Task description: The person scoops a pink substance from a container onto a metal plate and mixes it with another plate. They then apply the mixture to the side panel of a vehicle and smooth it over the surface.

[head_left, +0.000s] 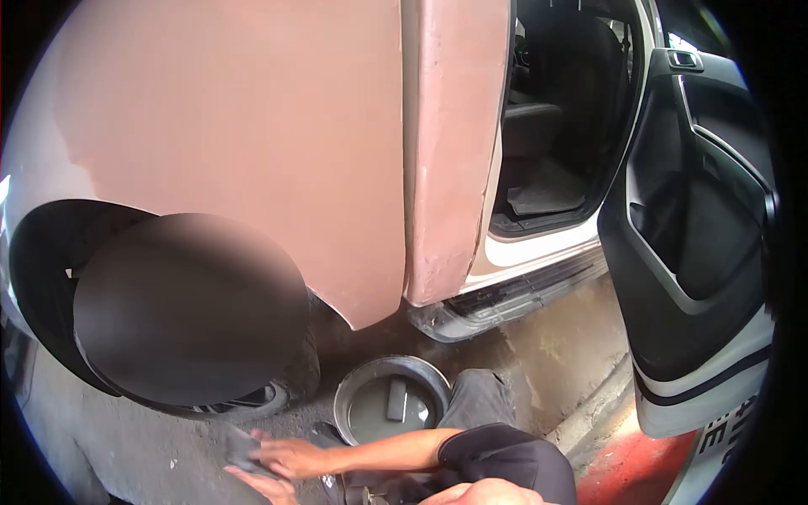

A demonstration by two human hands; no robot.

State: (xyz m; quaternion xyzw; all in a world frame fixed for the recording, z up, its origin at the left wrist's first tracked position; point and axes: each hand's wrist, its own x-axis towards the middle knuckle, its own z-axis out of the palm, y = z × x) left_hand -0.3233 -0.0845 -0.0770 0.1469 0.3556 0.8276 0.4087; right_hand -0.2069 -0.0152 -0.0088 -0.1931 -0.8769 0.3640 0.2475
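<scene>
Low at the bottom left, my right hand (295,456) reaches in from the right, its fingers closed on a dark grey flat piece (239,446). Motion smears that piece, so its exact kind does not show. My left hand (265,486) lies just below, fingers against the lower edge of the same piece; the frame's bottom cuts off part of it. Beside my knee (480,396) stands a round metal basin (343,402) of murky water. A grey rectangular block (396,399) sits in the water.
A car body panel (252,109) with pinkish filler or primer rises ahead. Below it a grey blurred oval covers most of the wheel (309,362). A side step (505,307) juts out at the right, under the doorway. The open car door (699,210) reaches far right, above a red floor patch (627,471).
</scene>
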